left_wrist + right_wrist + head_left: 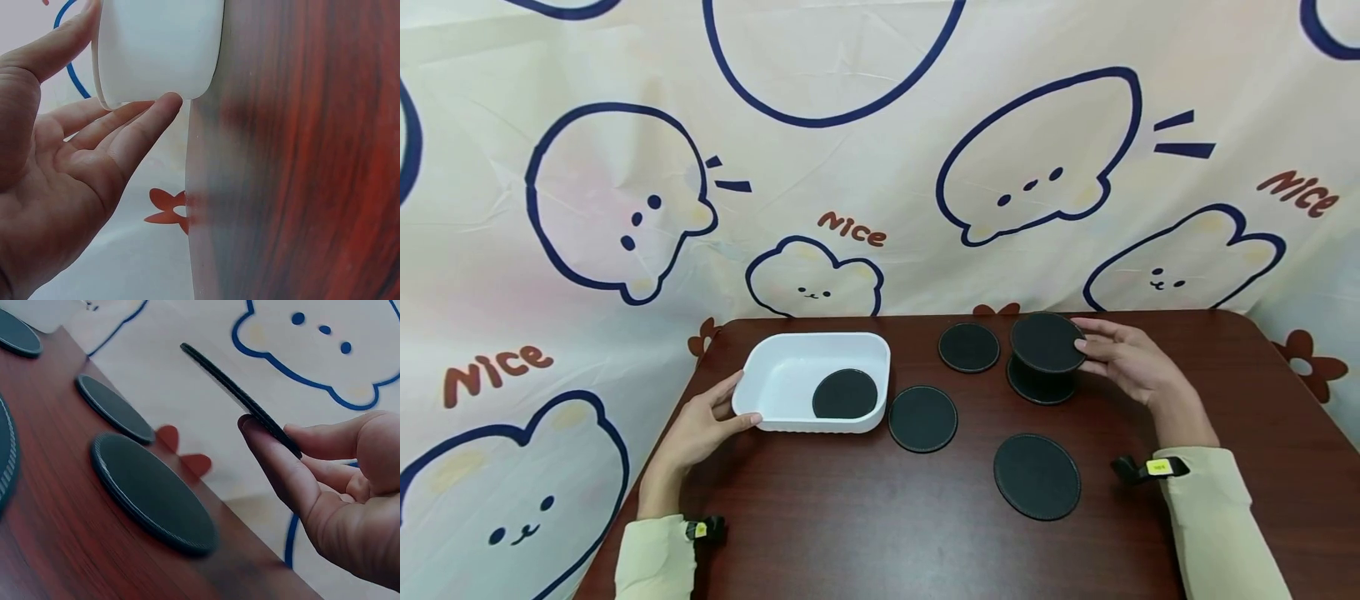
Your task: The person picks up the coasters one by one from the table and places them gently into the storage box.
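Observation:
My left hand [698, 427] grips the left end of a white rectangular plastic tray [811, 425], thumb on one side and fingers on the other. A black round coaster [845, 395] lies inside the tray's right part. My right hand [1133, 364] pinches another black round coaster [1047, 342] by its edge, between thumb and fingers. In the right wrist view this held coaster [240, 397] is tilted and raised off the table. Below it, partly hidden in the head view, a similar coaster [1042, 390] lies flat on the table.
More black coasters lie on the dark wooden table [850, 517]: one at the back [969, 347], one just right of the tray [923, 419], and one nearer the front [1037, 477]. A cartoon-printed cloth [820, 183] hangs behind the table's far edge.

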Demonstrator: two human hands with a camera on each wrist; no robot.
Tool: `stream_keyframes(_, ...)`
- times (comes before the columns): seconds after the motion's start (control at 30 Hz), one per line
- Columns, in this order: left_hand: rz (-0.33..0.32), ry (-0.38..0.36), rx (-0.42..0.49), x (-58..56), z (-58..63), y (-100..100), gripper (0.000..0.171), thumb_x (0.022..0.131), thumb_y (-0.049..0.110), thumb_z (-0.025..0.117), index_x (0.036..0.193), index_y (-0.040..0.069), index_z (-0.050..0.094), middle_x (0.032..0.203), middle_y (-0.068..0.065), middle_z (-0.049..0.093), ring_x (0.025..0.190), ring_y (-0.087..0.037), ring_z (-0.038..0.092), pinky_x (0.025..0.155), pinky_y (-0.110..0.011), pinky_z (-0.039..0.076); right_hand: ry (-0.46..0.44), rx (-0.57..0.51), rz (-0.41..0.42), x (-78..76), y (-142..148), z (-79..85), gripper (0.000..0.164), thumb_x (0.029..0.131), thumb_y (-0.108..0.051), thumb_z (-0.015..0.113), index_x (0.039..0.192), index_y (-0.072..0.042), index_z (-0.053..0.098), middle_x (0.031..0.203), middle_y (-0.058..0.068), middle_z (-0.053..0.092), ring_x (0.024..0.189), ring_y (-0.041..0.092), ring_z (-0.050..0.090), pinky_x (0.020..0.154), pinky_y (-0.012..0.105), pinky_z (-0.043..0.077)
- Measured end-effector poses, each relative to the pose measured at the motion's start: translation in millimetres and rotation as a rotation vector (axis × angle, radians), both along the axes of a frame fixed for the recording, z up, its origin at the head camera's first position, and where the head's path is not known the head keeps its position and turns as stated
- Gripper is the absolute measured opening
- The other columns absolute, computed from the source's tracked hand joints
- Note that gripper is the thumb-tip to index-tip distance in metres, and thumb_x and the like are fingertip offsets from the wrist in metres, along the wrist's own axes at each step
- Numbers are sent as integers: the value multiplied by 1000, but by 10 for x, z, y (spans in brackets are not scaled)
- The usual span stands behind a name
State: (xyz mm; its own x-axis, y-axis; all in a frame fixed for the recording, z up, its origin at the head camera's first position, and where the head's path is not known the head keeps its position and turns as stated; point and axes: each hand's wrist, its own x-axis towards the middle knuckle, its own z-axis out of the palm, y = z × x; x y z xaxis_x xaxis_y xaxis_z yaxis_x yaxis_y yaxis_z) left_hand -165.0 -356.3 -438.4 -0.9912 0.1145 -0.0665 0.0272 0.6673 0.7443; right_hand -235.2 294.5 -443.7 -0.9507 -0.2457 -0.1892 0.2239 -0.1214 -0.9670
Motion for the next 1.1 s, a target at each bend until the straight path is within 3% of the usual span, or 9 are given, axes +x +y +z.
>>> stream_keyframes(0.2,2,-12,3,8,4,11,94,98,30,81,170,4,26,163,-31,46,140,-47,60,109,-56,54,21,11,21,-5,-272,39,74,108,-11,65,168,3,24,118,-15,76,104,3,78,88,23,65)
stream_keyframes(0.67,5,-26,12,12,6,5,97,98,34,81,171,6,25,164,-30,44,141,-46,59,109,-54,54,34,-48,66,-67,-887,68,68,109,-8,60,168,3,27,124,-10,71,106,5,77,89,23,65)
stream_keyframes(0.93,7,-26,4,16,6,1,98,97,36,81,171,5,25,165,-31,44,142,-46,59,110,-55,53,29,-39,81,-85,-1267,81,60,110,-5,57,166,0,35,157,19,52,107,5,77,91,24,64)
stream_keyframes(1.1,9,-31,7,12,18,10,98,97,37,81,171,5,24,165,-30,43,143,-47,58,110,-55,51,26,-55,101,-86,-1451,84,57,111,-3,54,165,-1,37,163,27,45,106,6,77,90,25,65)
